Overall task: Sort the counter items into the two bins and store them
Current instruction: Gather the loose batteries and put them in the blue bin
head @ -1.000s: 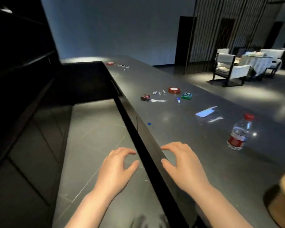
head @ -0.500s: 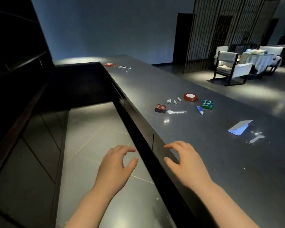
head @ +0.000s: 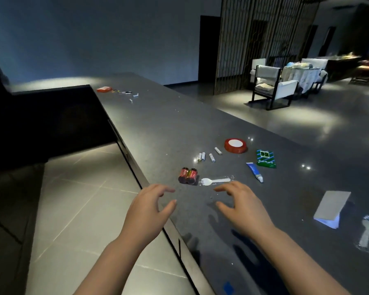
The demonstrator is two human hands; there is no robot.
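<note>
Counter items lie scattered on the long dark stone counter: nearest, a white plastic spork and two red batteries sit just beyond both hands. Left hand and right hand hover with fingers loosely curled, holding nothing. Farther off lie a blue tube, green packet, small white batteries and red tape roll
</note>
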